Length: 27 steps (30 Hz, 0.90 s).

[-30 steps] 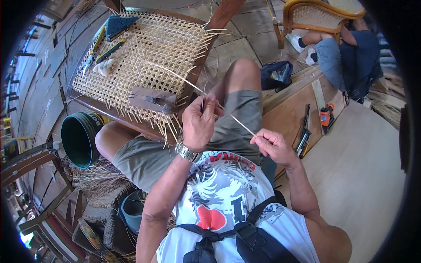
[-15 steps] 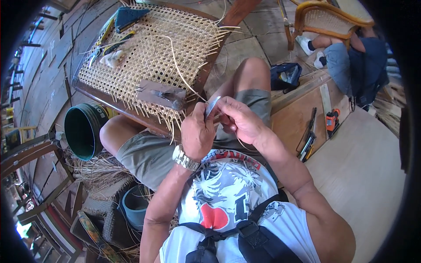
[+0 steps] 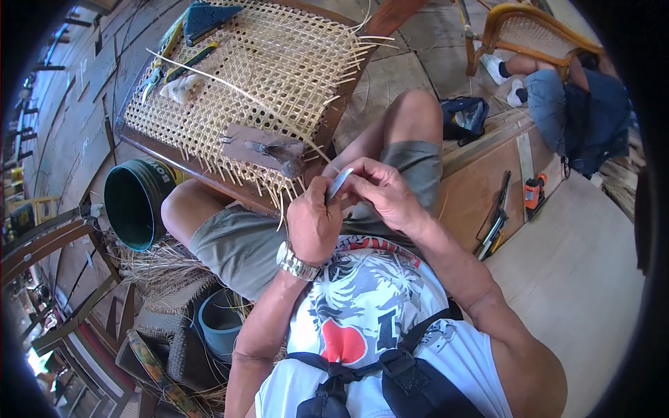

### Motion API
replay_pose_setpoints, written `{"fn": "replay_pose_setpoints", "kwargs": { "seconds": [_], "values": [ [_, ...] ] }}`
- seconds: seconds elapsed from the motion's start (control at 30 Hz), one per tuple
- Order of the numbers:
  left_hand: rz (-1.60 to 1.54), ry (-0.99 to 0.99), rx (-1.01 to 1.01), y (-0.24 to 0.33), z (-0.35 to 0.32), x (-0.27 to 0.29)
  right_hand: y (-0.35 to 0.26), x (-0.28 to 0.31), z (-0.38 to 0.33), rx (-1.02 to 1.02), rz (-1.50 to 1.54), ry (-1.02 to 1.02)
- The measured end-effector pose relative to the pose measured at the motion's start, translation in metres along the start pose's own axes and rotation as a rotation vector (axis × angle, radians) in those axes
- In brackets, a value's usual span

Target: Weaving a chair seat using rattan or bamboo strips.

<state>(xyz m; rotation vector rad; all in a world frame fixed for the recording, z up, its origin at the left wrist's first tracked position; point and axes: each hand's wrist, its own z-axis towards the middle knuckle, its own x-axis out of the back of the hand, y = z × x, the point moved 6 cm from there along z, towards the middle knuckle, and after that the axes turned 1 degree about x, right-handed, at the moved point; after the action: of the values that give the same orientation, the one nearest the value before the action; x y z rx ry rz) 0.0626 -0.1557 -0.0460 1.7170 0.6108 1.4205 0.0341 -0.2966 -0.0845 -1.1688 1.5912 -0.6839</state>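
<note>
1. a long, thin, pale cane strand (image 3: 245, 93) runs from our hands across the tan woven-cane panel (image 3: 286, 59).
2. our left hand (image 3: 313, 220) pinches a flat silver-grey piece (image 3: 338, 182) between thumb and forefinger.
3. our right hand (image 3: 387, 196), beside it, presses thumb and fingers together on the strand, partly hidden.

grey slab floor (image 3: 398, 87), cane-backed wooden chair (image 3: 533, 33), probably furniture frames (image 3: 52, 249) leftward

Soft, fairly bright light falls on the left hand (image 3: 313, 219) and right hand (image 3: 391, 196), with a glint on the metal piece (image 3: 339, 183) between them. Left of the left hand, the inside of the bucket (image 3: 157, 194) sinks into shadow; furthest from both hands, edges bend, blur and blacken.
</note>
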Motion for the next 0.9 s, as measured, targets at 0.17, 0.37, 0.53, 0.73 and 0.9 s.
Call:
{"fn": "replay_pose_setpoints", "kwargs": {
  "seconds": [0.17,0.37,0.53,0.73,0.9],
  "values": [
    [0.012,-0.092,-0.056,0.005,-0.016,0.009,0.011,-0.013,0.006,-0.143,0.503,0.093],
    [0.298,-0.168,0.273,-0.054,-0.106,0.113,-0.043,0.049,0.022,0.016,0.689,0.246],
    [0.787,0.270,0.100,-0.054,-0.135,0.230,-0.074,0.057,0.012,0.080,-0.519,0.228],
    [-0.028,0.054,0.082,0.032,-0.070,0.146,-0.097,-0.034,-0.028,0.273,-0.685,-0.224],
    [-0.027,-0.344,-0.085,0.069,-0.013,0.089,-0.143,-0.051,-0.046,0.558,-0.770,-0.375]
  ]
}}
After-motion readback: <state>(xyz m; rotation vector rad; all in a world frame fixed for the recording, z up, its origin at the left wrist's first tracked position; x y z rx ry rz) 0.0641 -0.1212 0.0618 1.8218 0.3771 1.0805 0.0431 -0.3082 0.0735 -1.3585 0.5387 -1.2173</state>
